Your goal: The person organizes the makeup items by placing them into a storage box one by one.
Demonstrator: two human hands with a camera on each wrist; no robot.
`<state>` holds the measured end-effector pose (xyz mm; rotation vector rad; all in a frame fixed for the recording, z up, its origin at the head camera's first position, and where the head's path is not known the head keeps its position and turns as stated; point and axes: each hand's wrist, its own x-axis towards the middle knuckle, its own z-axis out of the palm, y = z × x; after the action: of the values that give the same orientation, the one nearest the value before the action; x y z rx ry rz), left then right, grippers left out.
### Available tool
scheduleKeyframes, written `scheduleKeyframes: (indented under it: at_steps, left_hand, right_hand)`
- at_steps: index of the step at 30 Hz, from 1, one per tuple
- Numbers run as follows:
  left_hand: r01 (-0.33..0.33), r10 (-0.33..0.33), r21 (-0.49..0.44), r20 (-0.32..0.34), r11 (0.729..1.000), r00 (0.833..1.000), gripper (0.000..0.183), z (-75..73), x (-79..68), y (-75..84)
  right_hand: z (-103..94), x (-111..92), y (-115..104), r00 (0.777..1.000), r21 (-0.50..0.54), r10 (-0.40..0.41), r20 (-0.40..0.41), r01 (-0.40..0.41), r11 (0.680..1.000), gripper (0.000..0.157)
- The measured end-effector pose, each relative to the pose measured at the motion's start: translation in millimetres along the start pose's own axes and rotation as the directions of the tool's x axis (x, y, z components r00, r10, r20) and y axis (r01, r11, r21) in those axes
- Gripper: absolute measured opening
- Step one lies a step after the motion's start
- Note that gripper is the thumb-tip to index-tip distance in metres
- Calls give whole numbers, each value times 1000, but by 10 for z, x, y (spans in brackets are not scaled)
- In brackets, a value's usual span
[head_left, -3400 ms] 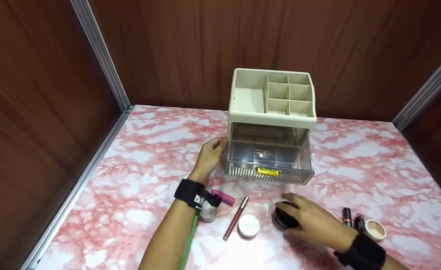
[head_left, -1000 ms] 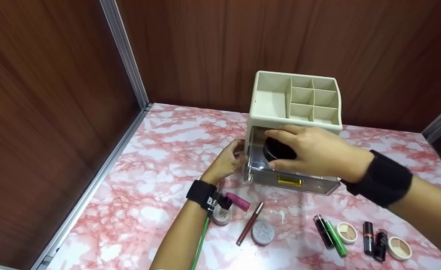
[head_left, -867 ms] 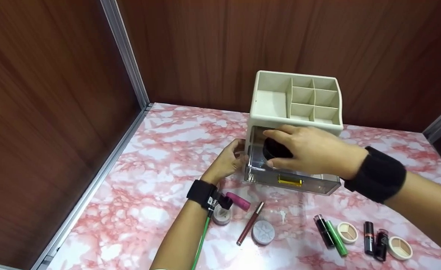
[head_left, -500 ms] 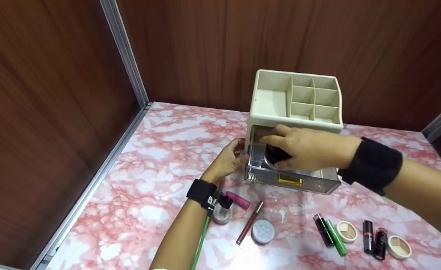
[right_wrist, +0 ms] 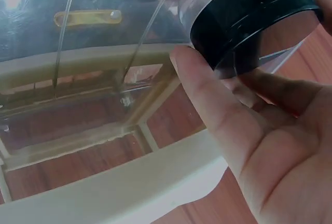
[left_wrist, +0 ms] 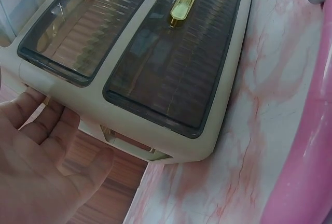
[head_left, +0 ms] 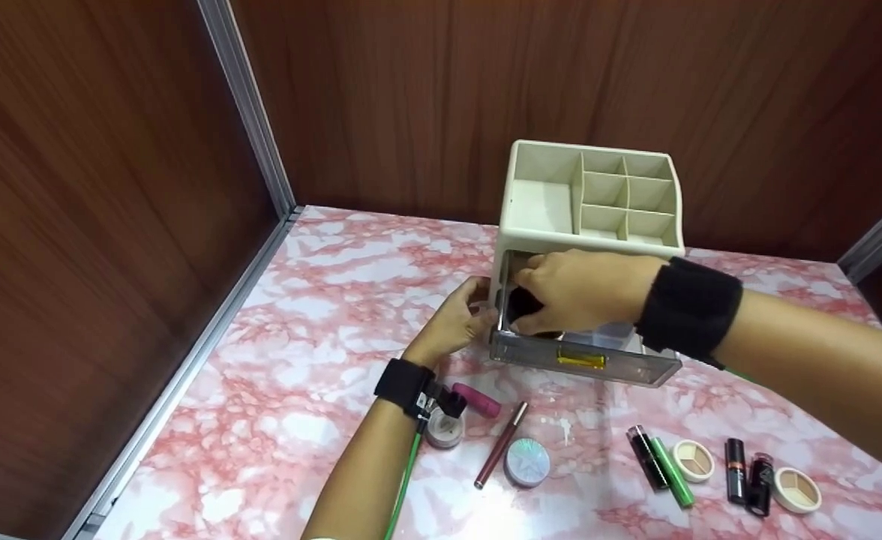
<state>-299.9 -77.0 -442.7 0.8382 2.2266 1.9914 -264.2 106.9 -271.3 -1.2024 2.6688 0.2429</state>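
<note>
My right hand [head_left: 583, 292] reaches into the smoky clear drawer [head_left: 613, 367] that stands pulled out of the cream makeup organizer [head_left: 550, 238]. Its fingers and thumb grip a round jar [head_left: 523, 304] with a black lid, near the drawer's left wall. In the right wrist view the jar [right_wrist: 254, 19] shows a clear body and a glossy black lid, with the thumb and fingers around it. My left hand [head_left: 452, 322] touches the organizer's left side with bent, loose fingers. In the left wrist view the hand's fingertips [left_wrist: 59, 115] rest along the cream side frame, beside gold-handled drawers.
On the marble-patterned table lie a pink tube [head_left: 476, 400], a small clear jar [head_left: 445, 429], a dark red lip gloss [head_left: 501, 446] and a star-topped round jar [head_left: 527, 462]. Rightward are a green tube [head_left: 672, 472], lipsticks and tricolour round compacts [head_left: 797, 490]. Wooden panels [head_left: 441, 97] stand behind and beside.
My right hand has lifted the black-lidded jar from the table into the drawer, then shifted it left and lower there. My left hand stays at the organizer's side. The head view has shifted.
</note>
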Motion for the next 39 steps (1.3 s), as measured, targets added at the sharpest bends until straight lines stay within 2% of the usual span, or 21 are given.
scheduleKeyframes:
  at_steps: [7,14,22,29,39]
  left_hand:
    - [7,-7,-20,-4,1000,1000,109,18,-4,31]
    - [0,1,28,-39,1000,999,109,39,101,-335]
    - [-16,16,45,-16,999,1000,112,23,10,-2]
    - [1,-1,42,-16,999,1000,112,13,-7,48]
    - [14,-14,23,-2,1000,1000,109,-1,-18,46]
  right_hand:
    - [62,46,14,997,-32,62,49,-60,998,50]
    - [121,62,31,998,-13,55,28,-55,998,49]
    - [157,67,47,999,7,24,-24,-24,1000,45]
    - [174,63,63,997,13,-46,-69,47,999,38]
    - [178,-14,95,992,39,-94,-85,97,995,41]
